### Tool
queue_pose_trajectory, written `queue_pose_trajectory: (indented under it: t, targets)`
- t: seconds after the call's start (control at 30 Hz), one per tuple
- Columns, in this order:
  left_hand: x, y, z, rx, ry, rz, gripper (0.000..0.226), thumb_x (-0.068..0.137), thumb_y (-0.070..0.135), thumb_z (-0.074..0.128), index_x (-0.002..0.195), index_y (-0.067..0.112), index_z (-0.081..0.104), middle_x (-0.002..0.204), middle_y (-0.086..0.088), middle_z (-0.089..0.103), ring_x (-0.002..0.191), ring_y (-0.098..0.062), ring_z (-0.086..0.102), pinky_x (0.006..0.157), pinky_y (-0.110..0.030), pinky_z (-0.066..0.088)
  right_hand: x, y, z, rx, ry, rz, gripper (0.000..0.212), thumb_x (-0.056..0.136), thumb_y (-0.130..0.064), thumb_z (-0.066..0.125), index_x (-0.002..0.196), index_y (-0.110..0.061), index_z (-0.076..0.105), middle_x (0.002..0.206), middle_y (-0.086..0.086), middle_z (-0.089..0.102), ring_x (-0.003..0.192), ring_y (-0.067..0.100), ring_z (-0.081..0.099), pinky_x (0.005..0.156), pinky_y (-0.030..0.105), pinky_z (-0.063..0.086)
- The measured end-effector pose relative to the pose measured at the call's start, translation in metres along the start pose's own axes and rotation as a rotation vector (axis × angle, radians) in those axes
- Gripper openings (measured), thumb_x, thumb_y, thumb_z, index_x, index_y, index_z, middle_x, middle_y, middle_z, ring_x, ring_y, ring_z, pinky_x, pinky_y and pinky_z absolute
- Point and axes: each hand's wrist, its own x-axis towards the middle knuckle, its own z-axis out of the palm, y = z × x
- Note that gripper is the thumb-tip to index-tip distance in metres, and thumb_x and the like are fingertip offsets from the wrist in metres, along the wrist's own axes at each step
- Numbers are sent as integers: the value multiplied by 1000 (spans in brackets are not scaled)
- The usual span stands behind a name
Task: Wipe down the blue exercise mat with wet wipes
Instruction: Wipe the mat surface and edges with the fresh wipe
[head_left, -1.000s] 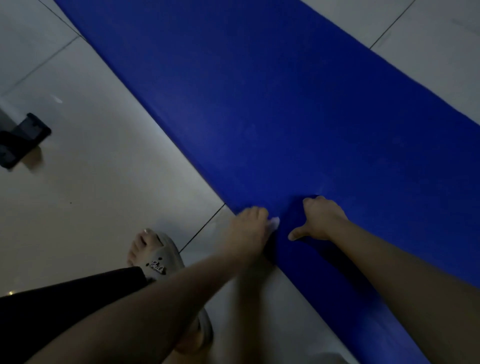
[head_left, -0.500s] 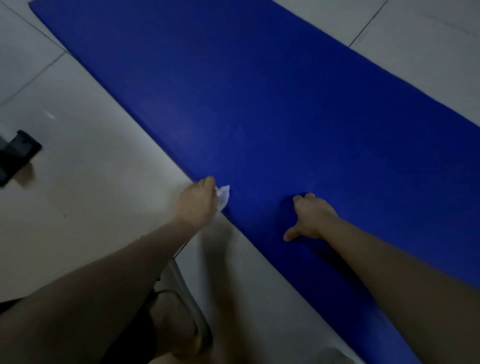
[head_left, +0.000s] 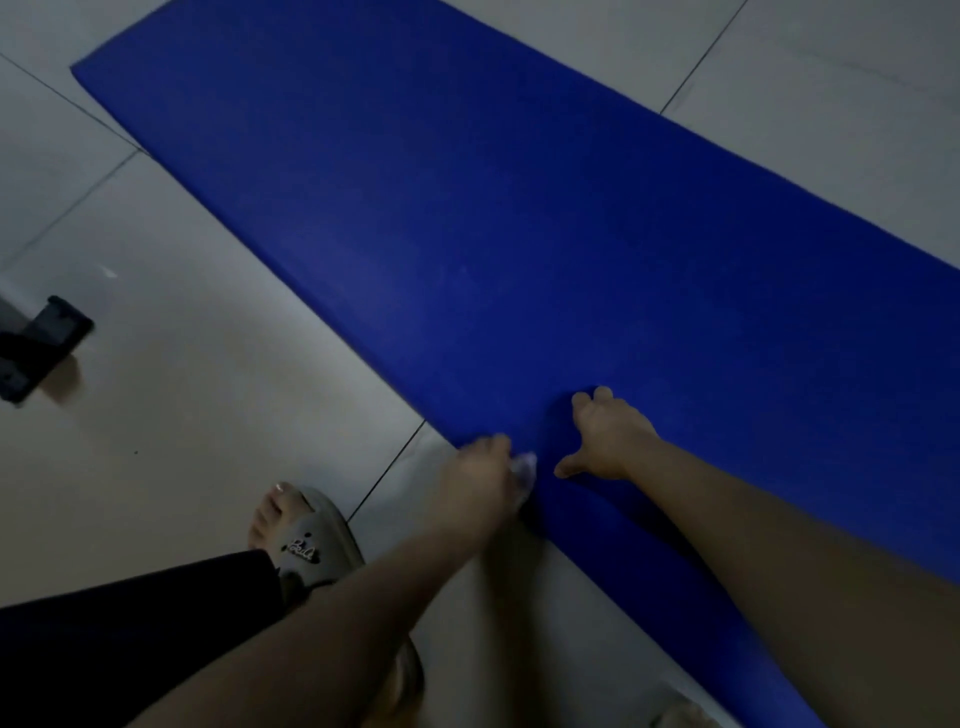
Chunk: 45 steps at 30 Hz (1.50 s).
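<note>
**Wipe back at the near long edge, beside the bracing hand**

Against the frame half a second ago, found the left hand (head_left: 478, 475) drawn back along the near long edge of the blue mat (head_left: 467, 234), from well apart to just beside the right hand (head_left: 608, 441). Found the right hand in the same place on the mat, just inside that edge.

Left grip: fingers curled down over a bunched wet wipe (head_left: 523, 474), with a pale corner showing on the side toward the right hand. Pressed at the very edge of the mat, partly over the tiled floor (head_left: 182, 415).

Right grip: holding nothing. Palm down on the mat, thumb splayed toward the near edge. Cannot tell the exact lie of the fingers in the dim light. Judged to be pinning the mat flat.

Governing relation: long axis of the mat running away from both hands toward the far short end. Most of the visible mat lies ahead of the wipe along that axis. Left hand nearer the near long edge, right hand further in and directly between the wipe and the far long edge. Judged a stroke along the near edge open, and a stroke straight across blocked unless the right hand lifts.

Also noted a sandalled foot (head_left: 306, 540) on the floor near that edge, and a dark object (head_left: 36, 348) on the floor well apart from the mat.
</note>
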Motion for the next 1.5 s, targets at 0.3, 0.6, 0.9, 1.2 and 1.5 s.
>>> queue_pose_trajectory:
  t: [0.3, 0.6, 0.9, 1.2, 1.5]
  targets:
    - [-8, 6, 15, -466, 138, -364, 27, 98, 30, 59, 77, 16, 53, 70, 0, 59, 68, -16, 59, 58, -31, 47, -40, 25, 33, 45, 35, 110, 69, 85, -67, 62, 127, -15, 46, 121, 5, 55, 101, 21, 59, 80, 36, 54]
    - [-18, 31, 30, -877, 76, -911, 35, 80, 27, 81, 103, 7, 63, 100, -7, 69, 91, -25, 69, 79, -36, 56, -61, 55, 29, 181, -239, 19, 57, 71, -60, 81, 94, -19, 50, 93, -1, 57, 76, 14, 51, 70, 30, 48]
    - [-4, 54, 23, -1295, -144, -910, 47, 68, 29, 89, 105, 6, 73, 96, -12, 74, 74, -22, 69, 54, -26, 53, -95, 13, 20, -340, -556, 138, 100, 69, -83, 65, 138, -12, 47, 134, 6, 50, 107, 27, 63, 91, 39, 54]
    - [73, 31, -84, -1422, 209, -723, 15, 80, 8, 82, 81, 10, 67, 71, -4, 69, 52, -12, 66, 55, -25, 56, -88, -11, -26, -243, 353, 42, 78, 84, -81, 47, 127, -17, 40, 98, 2, 54, 77, 18, 53, 52, 29, 37]
    - [137, -87, -143, -1233, 317, -734, 30, 89, 25, 76, 114, 12, 64, 114, -1, 70, 98, -18, 69, 92, -30, 54, -62, -28, 19, -267, 177, -80, 121, 81, -79, 54, 158, -14, -13, 165, 18, -11, 153, 39, 0, 119, 51, 28]
